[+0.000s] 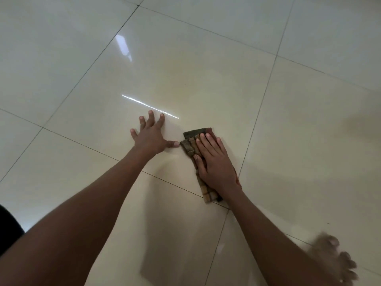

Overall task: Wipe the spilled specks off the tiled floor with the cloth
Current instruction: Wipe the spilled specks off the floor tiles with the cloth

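A folded brown checked cloth (190,142) lies flat on the glossy cream tiled floor (206,83). My right hand (216,162) presses down on it with straight fingers, covering most of its middle; the cloth's ends show above the fingertips and below the wrist. My left hand (151,135) rests flat on the tile just left of the cloth, fingers spread, thumb tip near the cloth's edge. A tiny dark speck (328,223) shows on the tile at the lower right; no other specks are plain to see.
Dark grout lines cross the floor in a grid. Bright light reflections streak the tile beyond my left hand. A blurred bare foot (338,261) is at the bottom right. Dark clothing (8,230) shows at the left edge.
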